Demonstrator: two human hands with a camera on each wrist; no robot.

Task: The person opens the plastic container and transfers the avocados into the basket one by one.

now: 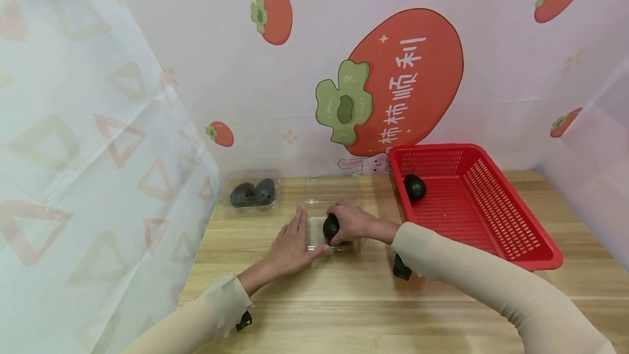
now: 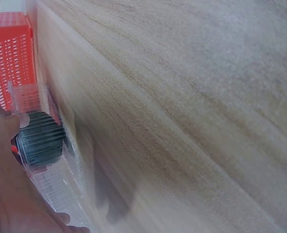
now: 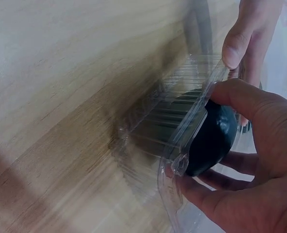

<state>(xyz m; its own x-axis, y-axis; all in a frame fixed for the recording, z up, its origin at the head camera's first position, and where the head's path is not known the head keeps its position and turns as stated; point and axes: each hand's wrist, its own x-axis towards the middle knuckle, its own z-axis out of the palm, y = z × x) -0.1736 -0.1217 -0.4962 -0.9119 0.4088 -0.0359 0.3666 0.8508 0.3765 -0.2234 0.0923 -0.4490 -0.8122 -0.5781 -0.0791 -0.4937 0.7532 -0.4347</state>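
Note:
In the head view a clear plastic clamshell box point(image 1: 315, 238) stands open on the table, its lid point(image 1: 330, 189) folded back toward the wall. My right hand point(image 1: 352, 224) holds a dark avocado point(image 1: 331, 228) in the box's right half, fingers and thumb round its sides. The right wrist view shows the avocado point(image 3: 215, 138) partly below the rim, behind the ribbed clear wall. Along the box's left side lies my left hand point(image 1: 289, 247), fingers straight, with its thumb point(image 3: 234, 51) on the near rim.
A red perforated basket point(image 1: 491, 234) sits to the right, with one dark avocado point(image 1: 415, 187) at its left wall. At the back left stands another clear box point(image 1: 226, 193) holding two avocados point(image 1: 253, 193). A printed cloth wall point(image 1: 295, 81) closes off the back.

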